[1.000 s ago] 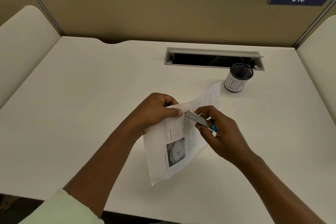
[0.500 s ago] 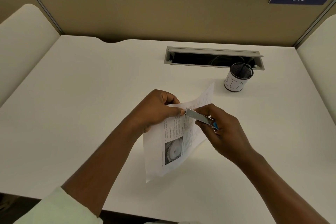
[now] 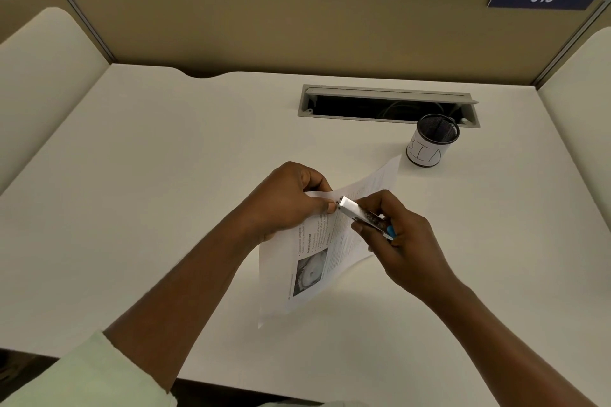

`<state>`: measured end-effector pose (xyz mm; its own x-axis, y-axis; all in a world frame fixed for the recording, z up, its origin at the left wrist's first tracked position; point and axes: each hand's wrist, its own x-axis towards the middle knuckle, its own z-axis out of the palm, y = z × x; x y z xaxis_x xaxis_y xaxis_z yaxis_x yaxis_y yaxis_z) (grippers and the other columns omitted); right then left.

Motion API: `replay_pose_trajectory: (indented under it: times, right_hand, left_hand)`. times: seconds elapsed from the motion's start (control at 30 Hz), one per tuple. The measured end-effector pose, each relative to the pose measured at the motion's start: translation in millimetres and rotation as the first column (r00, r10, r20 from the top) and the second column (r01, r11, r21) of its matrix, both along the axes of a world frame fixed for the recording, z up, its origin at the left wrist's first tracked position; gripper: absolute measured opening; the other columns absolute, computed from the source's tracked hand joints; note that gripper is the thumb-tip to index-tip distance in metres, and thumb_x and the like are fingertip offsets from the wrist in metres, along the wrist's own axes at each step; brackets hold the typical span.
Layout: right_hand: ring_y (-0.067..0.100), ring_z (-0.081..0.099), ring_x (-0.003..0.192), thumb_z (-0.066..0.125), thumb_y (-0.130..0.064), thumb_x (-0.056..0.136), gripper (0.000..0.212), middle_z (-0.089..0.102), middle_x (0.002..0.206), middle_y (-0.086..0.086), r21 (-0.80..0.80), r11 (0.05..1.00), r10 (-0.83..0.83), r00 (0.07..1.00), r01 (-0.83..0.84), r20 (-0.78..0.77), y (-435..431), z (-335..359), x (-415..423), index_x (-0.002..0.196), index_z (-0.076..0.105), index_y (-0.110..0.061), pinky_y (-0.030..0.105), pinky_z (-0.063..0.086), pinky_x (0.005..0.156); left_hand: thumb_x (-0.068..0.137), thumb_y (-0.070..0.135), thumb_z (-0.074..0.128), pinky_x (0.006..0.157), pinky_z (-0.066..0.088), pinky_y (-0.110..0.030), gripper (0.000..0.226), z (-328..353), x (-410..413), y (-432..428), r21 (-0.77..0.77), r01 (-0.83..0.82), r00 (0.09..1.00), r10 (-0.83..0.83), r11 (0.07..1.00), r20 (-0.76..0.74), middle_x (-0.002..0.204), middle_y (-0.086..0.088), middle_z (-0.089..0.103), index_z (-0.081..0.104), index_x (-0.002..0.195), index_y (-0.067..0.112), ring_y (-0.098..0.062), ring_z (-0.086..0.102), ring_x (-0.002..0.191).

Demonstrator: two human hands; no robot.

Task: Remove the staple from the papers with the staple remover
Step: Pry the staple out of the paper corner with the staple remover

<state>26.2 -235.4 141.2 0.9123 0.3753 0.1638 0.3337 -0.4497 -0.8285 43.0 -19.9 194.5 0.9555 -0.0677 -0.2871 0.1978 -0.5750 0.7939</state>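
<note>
Centre frame, the staple is hidden where the silver metal staple remover (image 3: pixel 362 215), pinched in the right hand (image 3: pixel 405 243), meets the white printed papers (image 3: pixel 322 251) clamped by the left hand (image 3: pixel 291 200); the black mesh cup (image 3: pixel 432 140) (upper right) shows nothing discernible inside.

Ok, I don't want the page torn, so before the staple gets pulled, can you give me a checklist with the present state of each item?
1. Papers pinched near the stapled corner by the left hand: ok.
2. Staple remover firmly gripped in the right hand: ok.
3. Remover tip at the corner, right beside the left thumb: ok.
4. Tip actually hooked under the staple: cannot tell, the staple is too small to see.
5. Papers supported flat on the desk: not ok, they are held raised and curl loosely.
6. Mesh cup clear of the hands: ok.
</note>
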Motion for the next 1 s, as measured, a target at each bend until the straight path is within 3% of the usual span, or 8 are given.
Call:
replay_pose_trajectory:
  times: [0.07, 0.2, 0.43, 0.63, 0.77, 0.87, 1.0]
  right_hand:
    - [0.016, 0.066, 0.068, 0.067, -0.026, 0.095, 0.015, 0.065, 0.086, -0.018, 0.03, 1.0, -0.007, 0.999, 0.009, -0.039, 1.5, 0.8, -1.4, 0.102, 0.058, -0.036, 0.035, 0.056, 0.062]
    - [0.009, 0.067, 0.061, 0.067, -0.03, 0.095, 0.01, 0.067, 0.082, -0.019, 0.112, 0.993, -0.004, 0.985, 0.023, -0.174, 2.8, 1.4, -2.1, 0.101, 0.06, -0.032, 0.012, 0.048, 0.059]
    - [0.015, 0.057, 0.056, 0.07, -0.035, 0.092, 0.016, 0.072, 0.082, 0.002, 0.38, 0.919, 0.089, 0.884, 0.105, -0.459, 0.6, 14.8, 11.0, 0.105, 0.064, -0.027, 0.02, 0.041, 0.049]
    - [0.008, 0.065, 0.065, 0.062, -0.052, 0.089, 0.026, 0.073, 0.088, -0.005, 0.159, 0.987, 0.003, 0.97, 0.036, -0.243, -14.6, 19.9, 10.1, 0.112, 0.058, -0.041, 0.02, 0.05, 0.062]
    - [0.005, 0.064, 0.076, 0.058, -0.05, 0.092, 0.025, 0.063, 0.09, -0.023, 0.04, 0.999, 0.017, 0.998, -0.015, -0.06, -10.1, 21.7, 1.9, 0.116, 0.055, -0.045, 0.009, 0.047, 0.064]
    - [0.001, 0.061, 0.082, 0.059, -0.045, 0.093, 0.025, 0.061, 0.091, -0.03, 0.006, 1.0, 0.028, 1.0, -0.028, -0.007, -6.3, 23.6, 0.3, 0.117, 0.057, -0.04, 0.006, 0.044, 0.067]
    - [-0.002, 0.06, 0.084, 0.06, -0.043, 0.093, 0.026, 0.06, 0.085, -0.029, -0.029, 0.999, 0.039, 0.999, -0.039, 0.016, -7.3, 24.9, 0.6, 0.118, 0.06, -0.035, 0.007, 0.045, 0.07]
  left_hand:
    - [0.086, 0.025, 0.077, 0.061, 0.057, -0.029, 0.008, 1.2, -1.0, -1.1, 0.001, 0.0, 1.0, 0.0, 1.0, 0.005, 0.074, 0.01, 0.076, 0.078, 0.079, 0.021, -0.01, 0.071, 0.064]
    - [0.088, 0.027, 0.074, 0.064, 0.059, -0.032, 0.013, 3.7, -1.6, -0.4, -0.005, 0.007, 1.0, -0.007, 1.0, 0.016, 0.077, 0.01, 0.075, 0.075, 0.075, 0.025, -0.017, 0.074, 0.07]
    - [0.087, 0.026, 0.075, 0.068, 0.059, -0.035, 0.009, 0.0, -11.0, -8.8, -0.106, 0.048, 0.999, -0.046, 0.993, 0.017, 0.08, 0.003, 0.077, 0.076, 0.079, 0.023, -0.019, 0.074, 0.075]
    - [0.091, 0.028, 0.072, 0.055, 0.055, -0.018, 0.009, 8.0, -7.5, 7.0, -0.135, -0.054, 0.998, 0.056, 0.989, 0.008, 0.08, 0.011, 0.079, 0.076, 0.083, 0.024, -0.012, 0.075, 0.067]
    - [0.09, 0.027, 0.072, 0.06, 0.057, -0.027, 0.007, 10.3, -8.6, 3.3, -0.139, -0.059, 0.998, 0.057, 0.989, -0.013, 0.083, 0.007, 0.079, 0.076, 0.085, 0.024, -0.018, 0.075, 0.071]
    - [0.09, 0.027, 0.073, 0.068, 0.059, -0.035, 0.007, 11.0, -8.9, -1.0, -0.146, -0.06, 0.998, 0.057, 0.987, -0.029, 0.085, 0.004, 0.079, 0.076, 0.086, 0.022, -0.025, 0.075, 0.076]
    - [0.091, 0.029, 0.072, 0.063, 0.056, -0.029, 0.009, 12.0, -9.1, -3.0, -0.126, -0.062, 0.998, 0.06, 0.99, -0.025, 0.084, 0.007, 0.078, 0.077, 0.09, 0.021, -0.021, 0.073, 0.071]
